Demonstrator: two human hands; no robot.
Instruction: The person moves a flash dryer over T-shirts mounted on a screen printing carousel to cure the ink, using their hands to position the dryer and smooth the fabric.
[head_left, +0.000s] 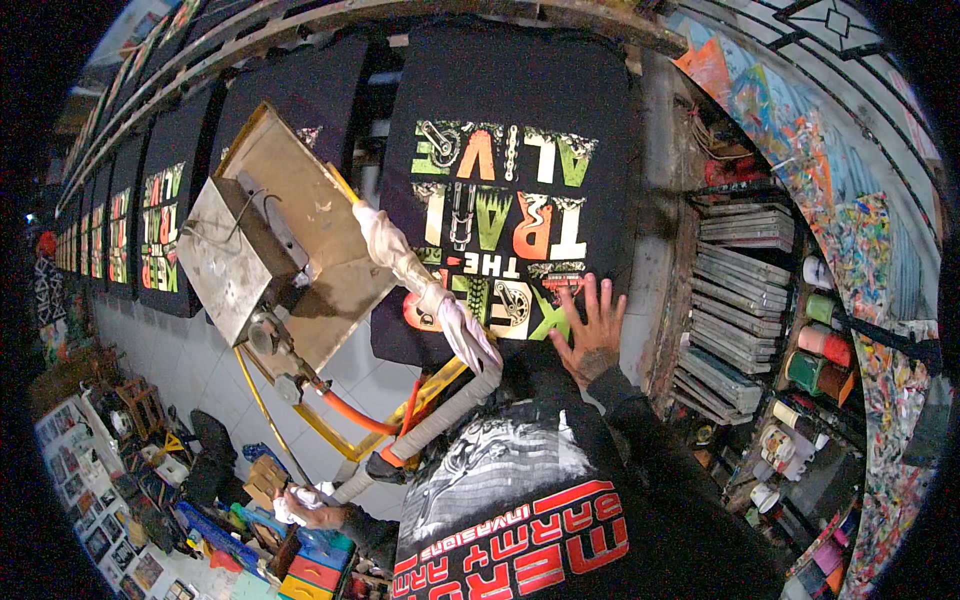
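Little by little, test the shirt [512, 198], lying beside the metal box [232, 245], with right hand [592, 342] spread wide at the print's near edge, keeping left hand [322, 516], closed on white cloth [291, 506], clear.

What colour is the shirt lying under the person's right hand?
The shirt is black, with a multicoloured print; head view shows it.

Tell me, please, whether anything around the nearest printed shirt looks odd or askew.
Yes: a crumpled pale cloth is wrapped around the yellow frame, which looks makeshift. The metal box also appears askew, set at a slant to the nearest shirt.
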